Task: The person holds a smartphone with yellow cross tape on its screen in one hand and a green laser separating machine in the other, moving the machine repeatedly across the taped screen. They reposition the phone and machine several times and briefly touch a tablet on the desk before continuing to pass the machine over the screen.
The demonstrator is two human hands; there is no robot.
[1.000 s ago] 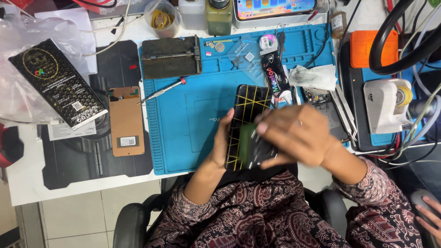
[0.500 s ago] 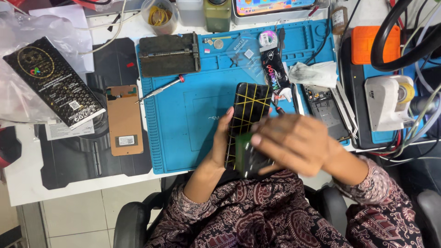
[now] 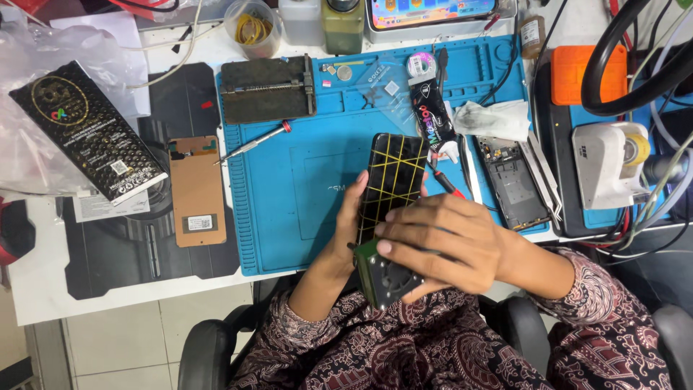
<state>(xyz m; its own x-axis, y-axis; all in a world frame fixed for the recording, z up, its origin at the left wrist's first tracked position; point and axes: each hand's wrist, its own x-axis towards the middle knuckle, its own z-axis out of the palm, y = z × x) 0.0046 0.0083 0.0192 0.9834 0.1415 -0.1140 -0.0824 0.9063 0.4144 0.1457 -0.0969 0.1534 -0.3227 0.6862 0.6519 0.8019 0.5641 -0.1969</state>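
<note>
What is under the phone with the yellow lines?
Under the phone with yellow lines is the left hand and blue mat. The right hand covers its lower end and part of a green box.

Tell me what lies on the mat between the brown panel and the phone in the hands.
In the head view, a red-tipped screwdriver lies between the brown panel and the phone on the blue mat; otherwise bare mat.

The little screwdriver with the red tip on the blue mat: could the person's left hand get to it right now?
Probably not straight away: the left hand is gripping the phone. The screwdriver lies uncovered on the blue mat nearby, with bare mat between.
</note>
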